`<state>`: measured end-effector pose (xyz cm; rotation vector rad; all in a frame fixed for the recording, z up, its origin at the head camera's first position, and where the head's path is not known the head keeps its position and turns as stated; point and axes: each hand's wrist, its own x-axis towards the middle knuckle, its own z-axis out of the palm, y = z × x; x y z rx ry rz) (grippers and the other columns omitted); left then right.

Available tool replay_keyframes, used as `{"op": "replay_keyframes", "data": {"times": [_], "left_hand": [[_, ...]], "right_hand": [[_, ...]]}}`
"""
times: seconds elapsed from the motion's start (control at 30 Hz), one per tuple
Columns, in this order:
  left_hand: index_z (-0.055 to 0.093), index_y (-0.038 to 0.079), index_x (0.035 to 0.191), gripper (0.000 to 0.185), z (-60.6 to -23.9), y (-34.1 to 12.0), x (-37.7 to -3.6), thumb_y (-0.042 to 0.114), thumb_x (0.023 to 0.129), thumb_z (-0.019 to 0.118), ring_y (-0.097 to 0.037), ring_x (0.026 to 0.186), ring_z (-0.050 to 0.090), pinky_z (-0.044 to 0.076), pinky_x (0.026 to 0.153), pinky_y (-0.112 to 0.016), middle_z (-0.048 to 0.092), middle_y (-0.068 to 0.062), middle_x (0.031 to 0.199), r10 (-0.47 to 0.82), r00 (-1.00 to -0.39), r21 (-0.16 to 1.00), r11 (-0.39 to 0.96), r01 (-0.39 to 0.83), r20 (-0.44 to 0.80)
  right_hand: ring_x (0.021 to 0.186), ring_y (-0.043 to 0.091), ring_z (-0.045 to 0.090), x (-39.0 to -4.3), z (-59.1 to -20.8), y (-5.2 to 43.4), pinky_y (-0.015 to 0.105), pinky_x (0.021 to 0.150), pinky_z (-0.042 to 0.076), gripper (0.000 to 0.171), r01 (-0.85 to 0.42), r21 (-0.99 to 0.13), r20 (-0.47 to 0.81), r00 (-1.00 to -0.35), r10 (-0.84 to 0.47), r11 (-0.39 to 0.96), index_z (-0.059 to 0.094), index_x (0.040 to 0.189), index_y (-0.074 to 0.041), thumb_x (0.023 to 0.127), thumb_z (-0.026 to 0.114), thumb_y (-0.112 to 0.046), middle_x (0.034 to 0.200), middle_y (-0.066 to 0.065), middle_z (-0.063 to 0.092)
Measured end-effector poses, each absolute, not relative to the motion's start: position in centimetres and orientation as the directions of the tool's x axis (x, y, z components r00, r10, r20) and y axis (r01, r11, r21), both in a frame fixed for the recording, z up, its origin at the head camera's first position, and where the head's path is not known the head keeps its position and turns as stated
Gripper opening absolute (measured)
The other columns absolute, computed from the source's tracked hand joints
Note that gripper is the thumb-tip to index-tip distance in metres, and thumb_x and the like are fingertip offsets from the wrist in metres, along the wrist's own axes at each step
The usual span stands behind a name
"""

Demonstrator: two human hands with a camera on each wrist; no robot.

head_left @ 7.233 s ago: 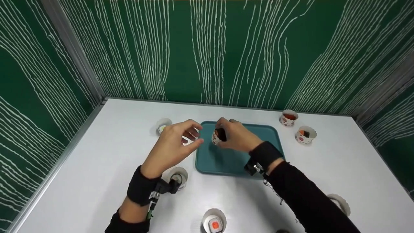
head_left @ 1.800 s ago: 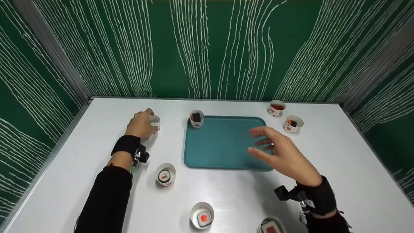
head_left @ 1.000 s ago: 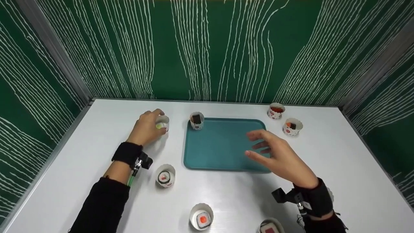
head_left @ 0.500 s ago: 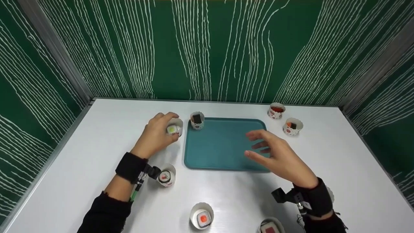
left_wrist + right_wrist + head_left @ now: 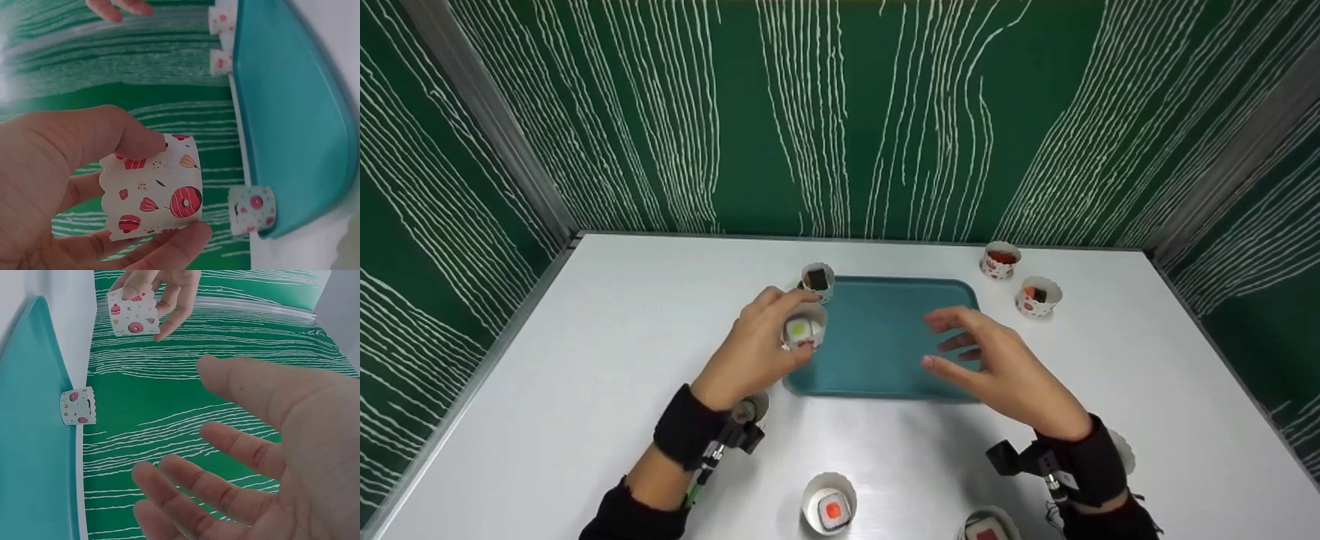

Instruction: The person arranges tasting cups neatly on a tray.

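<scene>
Over tray (image 5: 885, 367) edge | left hand (image 5: 750, 352) grips paper cup (image 5: 804, 331) | right hand (image 5: 1005, 371) spread

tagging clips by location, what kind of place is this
Probably a staged recording booth, not a kitchen: green line-patterned walls box in a bare white table, with toy sushi in paper cups set around a teal tray.

You're looking down at a glossy white table (image 5: 607, 337), boxed in on three sides by dark green walls (image 5: 885, 112) streaked with wavy white lines, grey metal posts (image 5: 487, 112) standing in the corners.
</scene>
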<state>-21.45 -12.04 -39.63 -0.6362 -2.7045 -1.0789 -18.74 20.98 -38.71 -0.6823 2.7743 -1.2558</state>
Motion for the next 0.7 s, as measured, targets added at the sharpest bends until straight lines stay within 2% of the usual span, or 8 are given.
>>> {"op": "replay_keyframes", "data": {"times": [0.3,0.5,0.7], "left_hand": [[0.065,0.018,0.143,0.059,-40.4,-10.0,-19.6,0.009,0.087,0.082,-0.021,0.103,0.062,0.058,0.084,-0.036,0.063,-0.011,0.125,0.382,-0.861,0.646,0.571,0.506,0.336],[0.065,0.017,0.144,0.059,-40.5,-9.2,-18.8,0.011,0.088,0.081,-0.021,0.100,0.062,0.055,0.084,-0.033,0.062,-0.011,0.122,0.425,-0.832,0.647,0.530,0.548,0.357],[0.065,0.015,0.143,0.058,-40.9,-8.5,-18.5,0.010,0.087,0.081,-0.020,0.101,0.063,0.056,0.086,-0.031,0.063,-0.011,0.121,0.449,-0.808,0.639,0.505,0.581,0.381]], "right_hand": [[0.124,0.018,0.069,-18.6,-39.1,20.8,0.038,0.106,0.057,0.052,-0.397,-0.697,0.159,-0.897,-0.412,0.597,0.055,0.149,-0.030,0.102,0.071,-0.047,0.147,-0.001,0.063],[0.123,0.018,0.070,-18.7,-39.1,20.6,0.041,0.106,0.057,0.051,-0.391,-0.702,0.150,-0.898,-0.413,0.595,0.057,0.148,-0.030,0.102,0.072,-0.045,0.147,-0.001,0.064],[0.120,0.021,0.071,-18.8,-39.3,20.2,0.046,0.103,0.058,0.050,-0.411,-0.701,0.162,-0.888,-0.431,0.583,0.059,0.147,-0.023,0.102,0.075,-0.038,0.145,0.002,0.066]]}}
